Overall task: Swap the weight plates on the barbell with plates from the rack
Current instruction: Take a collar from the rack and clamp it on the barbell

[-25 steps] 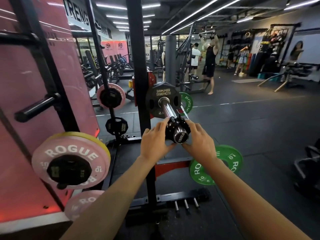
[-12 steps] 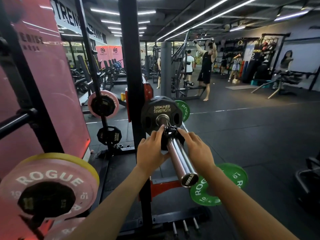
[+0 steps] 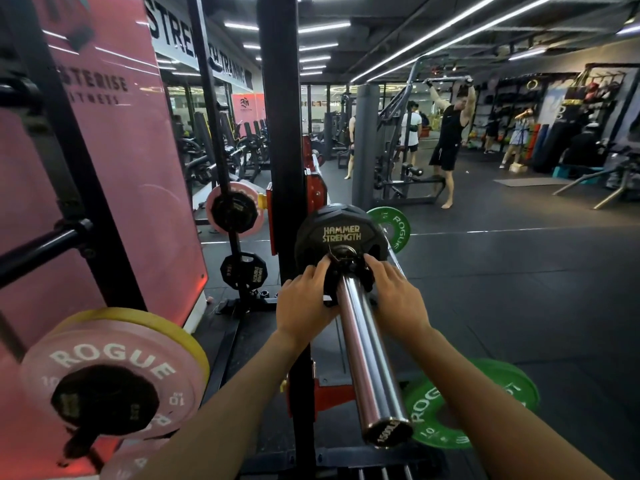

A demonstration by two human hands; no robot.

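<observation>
A chrome barbell sleeve (image 3: 367,358) points toward me, and a black Hammer Strength plate (image 3: 341,230) sits at its inner end. A black collar (image 3: 348,271) is pressed up against that plate. My left hand (image 3: 306,303) grips the collar from the left and my right hand (image 3: 398,296) grips it from the right. A green Rogue plate (image 3: 467,407) lies flat on the floor below the sleeve's tip. On a rack peg at lower left hang a pink Rogue plate (image 3: 114,362) and a yellow one (image 3: 145,323) behind it.
The black rack upright (image 3: 280,133) stands just left of the sleeve. Further pink (image 3: 239,192) and black (image 3: 244,271) plates hang on a storage post behind. Another green plate (image 3: 394,223) shows past the black plate. Several people exercise at the far right.
Both hands slid the collar along the sleeve from its outer tip inward until it met the black plate. My view moved closer and lower.
</observation>
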